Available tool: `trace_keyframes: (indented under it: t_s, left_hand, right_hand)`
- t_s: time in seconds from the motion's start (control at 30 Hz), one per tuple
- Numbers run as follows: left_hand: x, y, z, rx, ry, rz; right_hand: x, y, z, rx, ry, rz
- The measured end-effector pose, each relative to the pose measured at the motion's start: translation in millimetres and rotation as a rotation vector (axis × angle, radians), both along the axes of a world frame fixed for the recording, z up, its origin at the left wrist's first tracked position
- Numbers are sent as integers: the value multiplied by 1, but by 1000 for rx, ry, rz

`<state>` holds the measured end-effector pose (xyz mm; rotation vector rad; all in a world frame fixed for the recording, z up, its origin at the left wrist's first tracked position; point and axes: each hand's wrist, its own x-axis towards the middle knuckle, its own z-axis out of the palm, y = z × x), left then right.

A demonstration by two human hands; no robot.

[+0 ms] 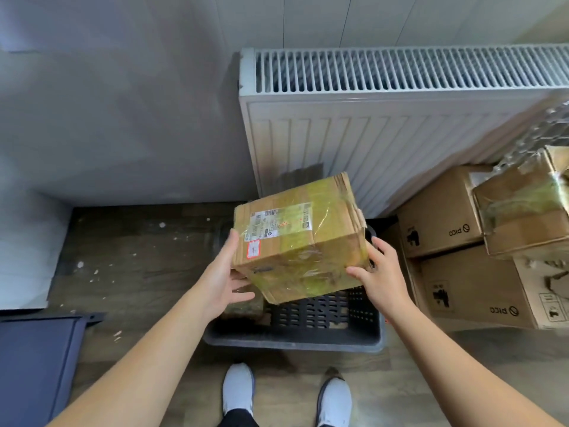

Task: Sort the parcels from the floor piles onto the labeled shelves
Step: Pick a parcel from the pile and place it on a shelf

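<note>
I hold a cardboard parcel (301, 241), wrapped in clear yellowish tape, tilted in the air above a dark plastic basket (292, 340) on the floor. A white shipping label and a small red-edged sticker show on its top face. My left hand (226, 272) grips its lower left corner, thumb up the side and fingers underneath. My right hand (380, 272) grips the lower right corner, thumb on the near face and fingers on the far side. Another small taped parcel (246, 306) lies in the basket, mostly hidden under the held one.
A white radiator (369, 124) stands against the wall behind the basket. Right of it are stacked brown boxes (471, 288), a taped box (523, 211) on top and bubble wrap (548, 127). A dark blue panel (37, 365) is at lower left. My feet stand just before the basket.
</note>
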<state>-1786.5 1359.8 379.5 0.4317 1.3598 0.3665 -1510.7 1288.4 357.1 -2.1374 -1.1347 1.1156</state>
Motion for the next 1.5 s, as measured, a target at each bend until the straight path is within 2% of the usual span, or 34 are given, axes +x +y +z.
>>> trace_keyframes:
  t_s: [0.2, 0.27, 0.53, 0.6, 0.77, 0.97, 1.1, 1.27, 1.33, 1.5]
  left_hand:
    - [4, -7, -7, 79, -11, 139]
    - [6, -8, -7, 141, -4, 159]
    - [10, -3, -9, 304, 150, 131]
    - [9, -2, -11, 316, 193, 134]
    - [6, -1, -13, 325, 229, 124]
    - [1, 1, -11, 365, 284, 76]
    - [-6, 9, 1, 445, 349, -71]
    - [-23, 26, 27, 488, 402, -114]
    - [-36, 33, 38, 500, 417, -110]
    - [-68, 51, 73, 547, 460, -84]
  right_hand:
    - [-5, 7, -1, -76, -106, 117]
    - [-11, 13, 5, -96, -83, 109]
    - [-18, 28, 17, 2, 366, -6]
    - [-15, 28, 17, -27, 469, -3]
    - [-15, 34, 17, -66, 617, -63]
    - [-15, 43, 17, -155, 424, -104]
    - [-13, 47, 13, -85, 306, -131]
    - [-13, 69, 28, 8, -112, 216]
    - [-20, 83, 44, -9, -128, 338]
    - [-46, 112, 86, -53, -71, 442]
